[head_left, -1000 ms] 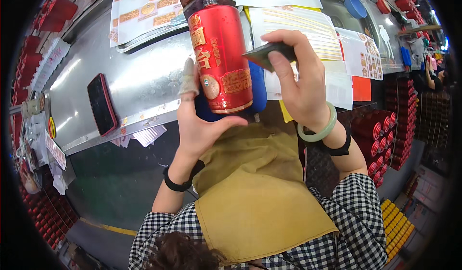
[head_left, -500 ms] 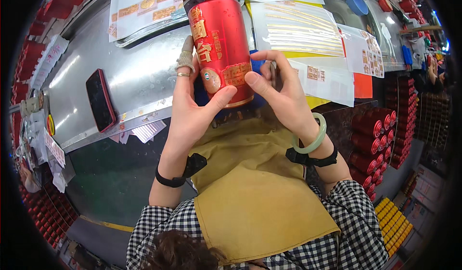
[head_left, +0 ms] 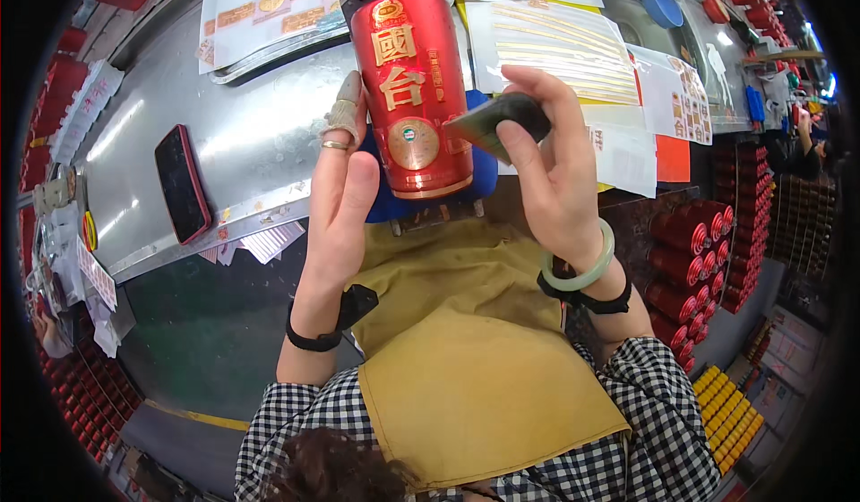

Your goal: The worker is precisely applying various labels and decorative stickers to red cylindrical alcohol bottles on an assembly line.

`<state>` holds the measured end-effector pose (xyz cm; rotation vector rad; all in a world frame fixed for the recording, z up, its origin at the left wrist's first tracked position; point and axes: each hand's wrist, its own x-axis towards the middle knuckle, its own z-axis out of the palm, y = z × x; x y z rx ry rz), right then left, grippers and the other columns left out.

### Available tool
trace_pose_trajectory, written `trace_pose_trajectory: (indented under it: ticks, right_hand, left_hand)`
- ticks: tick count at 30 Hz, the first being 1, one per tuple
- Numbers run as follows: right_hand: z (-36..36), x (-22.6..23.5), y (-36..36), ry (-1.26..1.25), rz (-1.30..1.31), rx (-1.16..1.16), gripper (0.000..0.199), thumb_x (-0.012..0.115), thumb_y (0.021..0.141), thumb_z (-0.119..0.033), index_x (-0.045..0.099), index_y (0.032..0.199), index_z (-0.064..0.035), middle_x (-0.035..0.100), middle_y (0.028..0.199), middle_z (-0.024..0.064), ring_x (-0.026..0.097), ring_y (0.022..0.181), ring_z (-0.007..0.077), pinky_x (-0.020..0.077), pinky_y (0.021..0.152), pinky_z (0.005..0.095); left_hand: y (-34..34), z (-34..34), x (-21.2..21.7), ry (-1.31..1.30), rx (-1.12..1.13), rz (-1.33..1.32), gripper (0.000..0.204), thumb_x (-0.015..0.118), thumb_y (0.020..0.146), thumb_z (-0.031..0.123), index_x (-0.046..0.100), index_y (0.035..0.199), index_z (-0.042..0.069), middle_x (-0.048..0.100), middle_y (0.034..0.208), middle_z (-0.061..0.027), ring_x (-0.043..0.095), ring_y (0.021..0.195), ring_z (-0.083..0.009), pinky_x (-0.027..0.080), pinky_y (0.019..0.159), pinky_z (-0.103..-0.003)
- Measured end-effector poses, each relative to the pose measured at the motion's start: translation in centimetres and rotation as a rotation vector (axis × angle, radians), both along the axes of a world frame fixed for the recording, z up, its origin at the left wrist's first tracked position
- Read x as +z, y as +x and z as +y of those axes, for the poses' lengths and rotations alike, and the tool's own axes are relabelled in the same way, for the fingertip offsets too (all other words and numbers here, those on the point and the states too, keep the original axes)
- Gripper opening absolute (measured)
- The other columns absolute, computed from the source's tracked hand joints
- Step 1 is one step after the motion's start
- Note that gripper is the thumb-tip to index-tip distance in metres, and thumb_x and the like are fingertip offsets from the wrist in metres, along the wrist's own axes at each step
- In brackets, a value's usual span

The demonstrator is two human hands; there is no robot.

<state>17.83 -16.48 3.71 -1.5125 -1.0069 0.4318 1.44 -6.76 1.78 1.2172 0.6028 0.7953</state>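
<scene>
A red bottle (head_left: 430, 99) with gold characters and a round gold seal lies on a blue support (head_left: 485, 171), its neck pointing away from me. My left hand (head_left: 337, 188) is open along the bottle's left side, thumb raised off it, with pale covers over some fingertips. Contact between those fingertips and the bottle is hard to make out. Between the thumb and fingers of my right hand (head_left: 560, 162) is a flat dark green scraper (head_left: 503, 119), its edge close to the bottle's lower right side.
Gold-striped sticker sheets (head_left: 555, 50) lie right of the bottle, and more sticker sheets (head_left: 269, 9) sit at the far left. A phone (head_left: 183, 184) rests on the metal table. Several red bottles (head_left: 685, 260) are stacked at right. A blue bowl (head_left: 663, 6) stands far right.
The bottle has turned so its large characters and seal face up more. My left thumb has lifted off it. My right hand has moved right, bringing the scraper into clear view.
</scene>
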Motion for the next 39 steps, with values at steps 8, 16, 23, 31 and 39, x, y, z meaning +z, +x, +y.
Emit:
trace_pose_trajectory:
  ticks: [8, 16, 23, 31, 39]
  right_hand:
    - [-1.9, 2.4, 0.6, 0.111, -0.779, 0.46, 0.032, 0.072, 0.074, -0.012, 0.076, 0.106, -0.0093, 0.07, 0.099, 0.0006, 0.068, 0.087, 0.0175, 0.0496, 0.078, 0.0335]
    - [1.7, 2.7, 1.1, 0.09, -0.79, 0.335, 0.034, 0.069, 0.076, -0.005, 0.073, 0.11, -0.0069, 0.071, 0.096, 0.0037, 0.064, 0.084, 0.0243, 0.0499, 0.08, 0.0371]
    - [3.3, 2.5, 1.7, 0.148, -0.713, 0.364, 0.029, 0.068, 0.077, 0.0, 0.073, 0.104, -0.008, 0.071, 0.093, 0.0049, 0.063, 0.083, 0.0265, 0.0512, 0.079, 0.0396]
    - [2.4, 1.3, 3.7, 0.049, -0.191, -0.04, 0.026, 0.062, 0.096, 0.003, 0.066, 0.121, -0.0016, 0.072, 0.1, 0.0118, 0.069, 0.097, 0.0206, 0.0531, 0.086, 0.0301]
    - [-0.1, 0.0, 0.0, -0.129, 0.175, 0.146, 0.026, 0.059, 0.1, 0.0, 0.062, 0.125, -0.0004, 0.07, 0.109, 0.0128, 0.067, 0.102, 0.0209, 0.051, 0.092, 0.0324]
  left_hand:
    - [-1.8, 1.2, -3.3, 0.427, -0.121, 0.386, 0.12, 0.098, 0.066, 0.02, 0.028, 0.162, -0.002, 0.043, 0.158, -0.0223, 0.045, 0.146, -0.0337, 0.039, 0.118, -0.042]
    - [-1.2, 0.4, -2.7, 0.677, 0.113, 0.348, 0.097, 0.091, 0.074, 0.008, 0.04, 0.156, -0.001, 0.051, 0.154, -0.0207, 0.056, 0.136, -0.033, 0.046, 0.112, -0.04]
    - [-1.0, 0.3, -3.0, 0.558, 0.086, 0.39, 0.105, 0.093, 0.073, 0.013, 0.035, 0.158, -0.004, 0.054, 0.151, -0.0221, 0.059, 0.131, -0.0314, 0.048, 0.106, -0.038]
    - [-1.9, 0.9, -2.7, 0.522, -0.072, 0.258, 0.108, 0.09, 0.081, 0.022, 0.024, 0.161, -0.007, 0.042, 0.16, -0.0234, 0.045, 0.146, -0.0286, 0.037, 0.117, -0.038]
    - [-1.1, 0.3, -2.0, 0.069, -0.104, 0.041, 0.08, 0.06, 0.103, 0.006, 0.01, 0.165, -0.003, 0.02, 0.171, -0.019, 0.025, 0.156, -0.0261, 0.024, 0.126, -0.039]
